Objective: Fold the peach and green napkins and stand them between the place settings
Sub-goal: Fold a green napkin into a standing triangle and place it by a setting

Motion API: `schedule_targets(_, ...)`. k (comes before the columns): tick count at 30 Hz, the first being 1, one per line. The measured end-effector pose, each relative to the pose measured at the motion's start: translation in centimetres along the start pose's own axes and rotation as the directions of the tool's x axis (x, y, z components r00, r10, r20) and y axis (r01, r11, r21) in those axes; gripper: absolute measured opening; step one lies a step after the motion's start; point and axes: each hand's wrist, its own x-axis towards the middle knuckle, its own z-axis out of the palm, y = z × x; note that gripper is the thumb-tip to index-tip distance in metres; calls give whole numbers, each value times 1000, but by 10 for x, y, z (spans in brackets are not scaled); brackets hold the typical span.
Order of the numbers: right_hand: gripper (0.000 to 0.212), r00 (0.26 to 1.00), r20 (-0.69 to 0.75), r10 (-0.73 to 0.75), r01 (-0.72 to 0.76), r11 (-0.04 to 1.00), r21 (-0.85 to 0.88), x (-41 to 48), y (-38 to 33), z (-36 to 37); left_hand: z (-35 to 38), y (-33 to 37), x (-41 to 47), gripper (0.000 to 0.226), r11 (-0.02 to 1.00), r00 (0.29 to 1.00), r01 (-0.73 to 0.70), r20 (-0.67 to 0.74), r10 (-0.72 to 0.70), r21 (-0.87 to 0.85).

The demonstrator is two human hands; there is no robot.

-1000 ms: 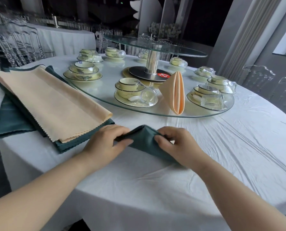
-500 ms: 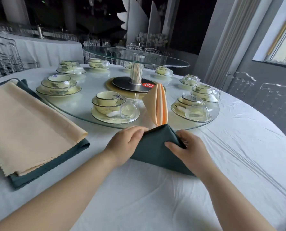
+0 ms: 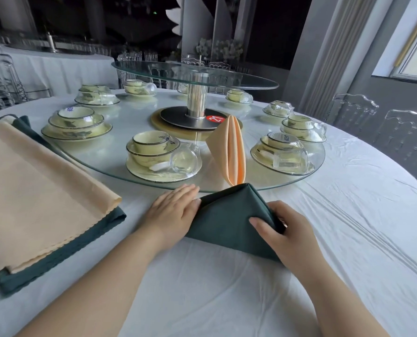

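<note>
Green napkin [image 3: 227,220], tented on the white tablecloth [image 3: 227,288] beside the glass turntable [image 3: 105,164]: left hand [image 3: 173,212] flat against its left edge, right hand [image 3: 283,229] pinching the right fold. Loosening that pinch could collapse the peak.

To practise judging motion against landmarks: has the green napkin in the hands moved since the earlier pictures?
Yes. The green napkin has shifted right, away from the flat napkin stack; its peak now reaches the glass turntable rim below the standing peach napkin.
</note>
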Motion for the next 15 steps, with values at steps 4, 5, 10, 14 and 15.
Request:
schedule_targets(4, 22, 999, -42, 10, -9, 1000, 13, -1, 0, -1, -5, -3, -1, 44, 1000, 1000, 30, 0, -30, 6)
schedule_targets(5, 23, 999, -43, 11, -11, 1000, 20, -1, 0, -2, -6, -4, -1, 44, 999, 999, 41, -5, -41, 5)
schedule_targets(10, 13, 1000, -26, -18, 21, 994, 105, -1, -3, -3, -9, -11, -3, 44, 991, 992, 121, -50, -118, 55)
schedule_targets(14, 16, 997, -53, -50, 57, 989, 135, -2, -4, -2, -10, -18, -5, 47, 966, 974, 219, -92, -208, 134)
schedule_targets(15, 16, 997, -51, -56, 62, 989, 137, -2, -4, -2, -11, -20, -6, 48, 961, 968, 241, -105, -229, 131)
